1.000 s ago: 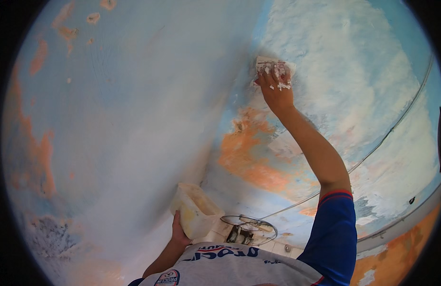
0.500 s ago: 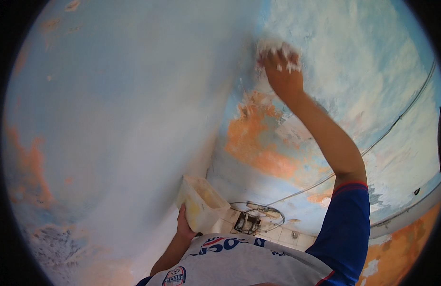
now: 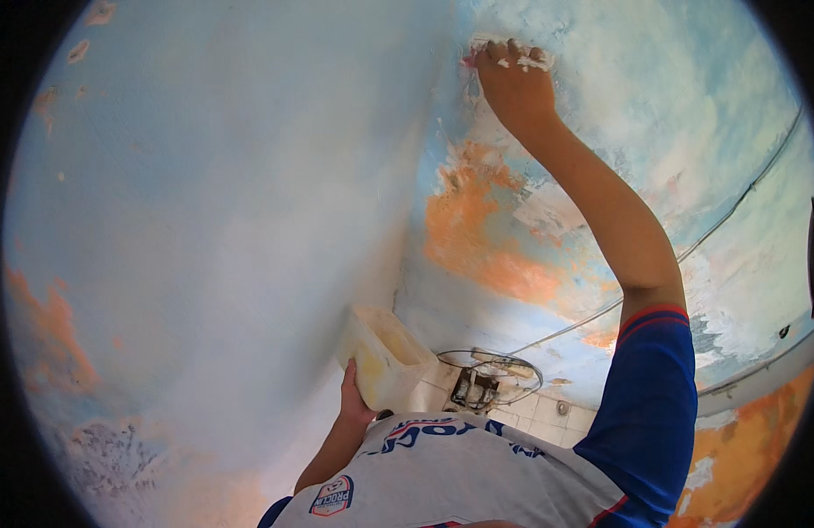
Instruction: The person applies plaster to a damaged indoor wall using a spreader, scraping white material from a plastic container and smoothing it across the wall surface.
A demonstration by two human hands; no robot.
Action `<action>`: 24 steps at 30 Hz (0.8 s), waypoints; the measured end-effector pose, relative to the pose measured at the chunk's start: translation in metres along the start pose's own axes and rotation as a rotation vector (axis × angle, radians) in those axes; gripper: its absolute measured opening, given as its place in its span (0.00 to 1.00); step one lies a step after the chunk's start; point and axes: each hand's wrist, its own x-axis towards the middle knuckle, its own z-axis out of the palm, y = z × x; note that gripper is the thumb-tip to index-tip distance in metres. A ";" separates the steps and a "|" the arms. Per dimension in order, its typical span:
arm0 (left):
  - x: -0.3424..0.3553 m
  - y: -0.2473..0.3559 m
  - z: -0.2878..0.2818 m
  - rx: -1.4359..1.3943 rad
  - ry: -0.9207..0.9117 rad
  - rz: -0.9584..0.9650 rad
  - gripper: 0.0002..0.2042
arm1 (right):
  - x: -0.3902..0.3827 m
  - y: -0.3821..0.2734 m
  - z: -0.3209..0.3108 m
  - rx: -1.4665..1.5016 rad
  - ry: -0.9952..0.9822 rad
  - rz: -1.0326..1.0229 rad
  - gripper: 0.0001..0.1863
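Observation:
High on the right-hand wall, close to the corner, my right hand [image 3: 518, 86] is pressed up with its fingers bent. Whitish paste [image 3: 535, 63] clings to the knuckles. Whatever the fingers grip is mostly hidden; a small reddish bit shows beside the thumb side. Low in front of my body, my left hand [image 3: 354, 394] holds a whitish, yellow-stained rectangular plastic tub [image 3: 382, 365] from its left side. The tub's open top faces up and to the right, and the bottom of its inside is not visible.
The painted left wall [image 3: 231, 194] meets the right wall along the corner. Orange bare patches [image 3: 477, 238] show under peeling paint. A thin cable [image 3: 733, 216] crosses the right wall. Below, a dark box-like object [image 3: 474, 389] and coiled cable lie by a tiled floor [image 3: 539, 409].
My right hand has moved higher on the wall and appears sharper. My left hand and the tub sit slightly further up and right in view, as the whole view has shifted a little.

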 end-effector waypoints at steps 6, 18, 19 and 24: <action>0.002 0.002 -0.003 0.036 0.112 0.036 0.30 | -0.106 -0.076 0.023 0.123 -0.405 -0.320 0.25; -0.004 0.010 -0.013 0.024 0.087 0.039 0.31 | -0.107 -0.088 0.040 0.002 -0.330 -0.225 0.22; -0.004 0.009 -0.009 0.020 0.091 0.039 0.30 | -0.107 -0.091 0.035 0.070 -0.395 -0.203 0.22; -0.013 0.011 -0.018 0.031 0.104 0.048 0.30 | -0.015 -0.042 -0.001 0.038 -0.002 0.067 0.15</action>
